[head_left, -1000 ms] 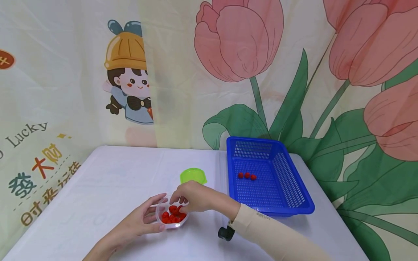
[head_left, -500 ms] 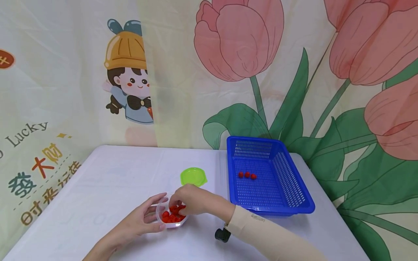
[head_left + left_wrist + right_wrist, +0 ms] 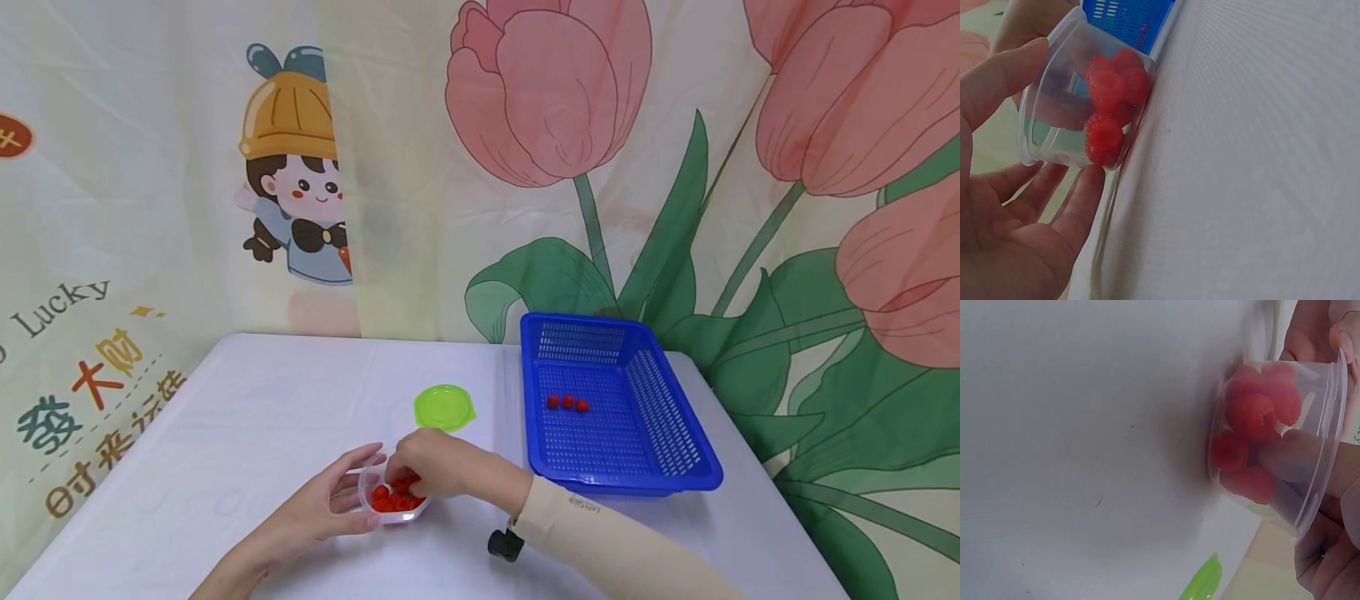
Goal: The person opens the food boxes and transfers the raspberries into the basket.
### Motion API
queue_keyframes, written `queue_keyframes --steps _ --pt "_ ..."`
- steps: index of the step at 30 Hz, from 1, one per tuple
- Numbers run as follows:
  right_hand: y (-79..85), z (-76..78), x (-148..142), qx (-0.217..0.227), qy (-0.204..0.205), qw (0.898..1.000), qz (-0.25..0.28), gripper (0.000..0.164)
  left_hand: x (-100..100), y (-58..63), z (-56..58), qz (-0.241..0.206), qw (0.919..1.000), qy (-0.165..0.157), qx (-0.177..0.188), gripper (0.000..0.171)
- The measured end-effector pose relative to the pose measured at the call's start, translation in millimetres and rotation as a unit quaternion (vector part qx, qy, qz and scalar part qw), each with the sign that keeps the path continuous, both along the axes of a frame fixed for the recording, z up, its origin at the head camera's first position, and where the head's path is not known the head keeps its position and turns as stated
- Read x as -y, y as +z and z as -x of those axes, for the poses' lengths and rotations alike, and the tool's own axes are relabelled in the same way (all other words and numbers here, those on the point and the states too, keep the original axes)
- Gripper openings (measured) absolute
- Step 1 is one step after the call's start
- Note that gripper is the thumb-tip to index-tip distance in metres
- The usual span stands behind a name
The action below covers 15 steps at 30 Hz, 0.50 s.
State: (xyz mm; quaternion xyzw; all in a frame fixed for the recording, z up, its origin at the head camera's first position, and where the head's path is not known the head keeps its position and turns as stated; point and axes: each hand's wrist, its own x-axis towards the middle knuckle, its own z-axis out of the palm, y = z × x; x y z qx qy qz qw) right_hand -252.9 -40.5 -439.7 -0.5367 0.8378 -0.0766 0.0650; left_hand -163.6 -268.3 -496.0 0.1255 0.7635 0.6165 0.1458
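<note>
A clear plastic tub holding several red raspberries stands at the front of the white table. My left hand holds it from the left, thumb and fingers spread around its wall. From the right, my right hand reaches down over the rim with bent fingers. In the right wrist view its thumb is inside the tub, right at the raspberries. Its other fingertips are largely hidden, so I cannot tell whether they pinch a raspberry.
A lime-green lid lies just behind the tub. To the right stands a blue perforated basket with three raspberries in a row on its floor. A printed curtain hangs behind the table.
My right hand has sunk lower into the tub, its fingers drawing together among the raspberries, and its forearm has shifted slightly left. The left hand and tub have stayed in place.
</note>
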Motion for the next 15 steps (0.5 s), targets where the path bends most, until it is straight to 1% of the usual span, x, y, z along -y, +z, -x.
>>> queue_keyframes --steps 2,7,11,15 --pt "0.0 -0.2 0.7 -0.007 0.0 1.0 -0.002 0.022 0.0 0.2 0.0 0.0 1.0 -0.003 -0.004 0.091" --pt "0.2 -0.7 1.7 -0.023 0.002 1.0 -0.011 0.016 -0.3 1.0 0.3 0.002 1.0 0.0 -0.002 0.092" --pt "0.2 -1.4 1.6 -0.021 -0.003 1.0 -0.015 0.015 -0.6 0.5 1.1 0.002 1.0 -0.003 -0.004 0.093" --pt "-1.7 0.4 0.3 -0.016 0.0 1.0 -0.01 0.015 -0.5 -1.0 1.6 -0.002 0.9999 -0.008 -0.008 0.093"
